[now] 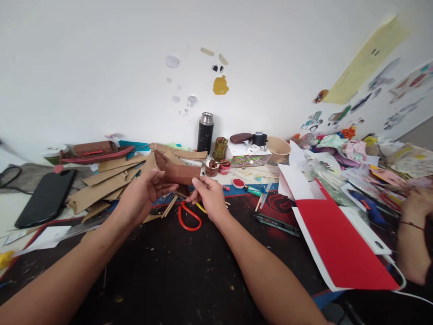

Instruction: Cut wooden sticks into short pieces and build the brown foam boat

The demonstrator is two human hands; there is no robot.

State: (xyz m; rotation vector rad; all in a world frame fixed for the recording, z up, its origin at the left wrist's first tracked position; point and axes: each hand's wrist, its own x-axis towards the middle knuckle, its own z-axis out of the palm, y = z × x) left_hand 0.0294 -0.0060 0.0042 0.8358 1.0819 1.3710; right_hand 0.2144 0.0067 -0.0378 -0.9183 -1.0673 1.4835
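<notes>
Between my two hands is a brown-painted piece of cardboard (184,174), held up over the desk. My left hand (147,192) grips its left part, thumb above and fingers curled beneath. At the right end, my right hand (210,196) pinches the edge between thumb and fingers. Just below my hands lies a red loop handle (189,229), its other end hidden under the cardboard and my hand. Thin wooden sticks (169,205) rest beside it. Beyond my right hand stand a jar of brown paint (212,169) and a jar of red paint (224,169).
Cardboard strips (104,183), a black phone (46,198) and a red model boat (98,155) occupy the left. A black thermos (205,133) stands by the wall. Red paper (345,243) and a utility knife (275,224) lie rightward. Another person's arm (414,234) is at far right.
</notes>
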